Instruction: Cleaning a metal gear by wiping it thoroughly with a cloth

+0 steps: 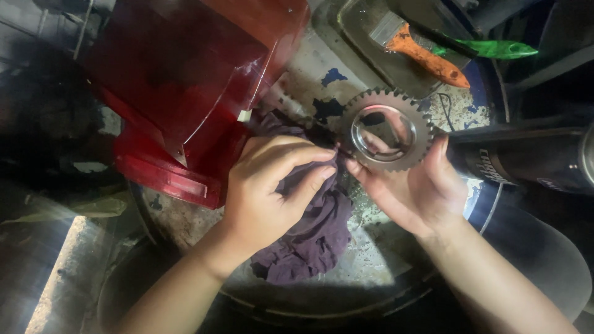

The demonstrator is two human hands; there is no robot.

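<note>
Toothed grey metal gear ring (387, 128) propped upright in right hand (416, 192), fingers cupped around its lower rim — above the rusty drum top (377, 253). Just left, touching its edge: dark purple cloth rag (312, 238) pinched in left hand (272, 192) — nearer the teeth.

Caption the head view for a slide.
Right hand holds a toothed metal gear while left hand presses a dark purple rag to its rim.

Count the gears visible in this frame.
1. The gear is held up in the right hand, while the left hand presses a purple rag against its edge. Others may be hidden in the dark surroundings.
</note>
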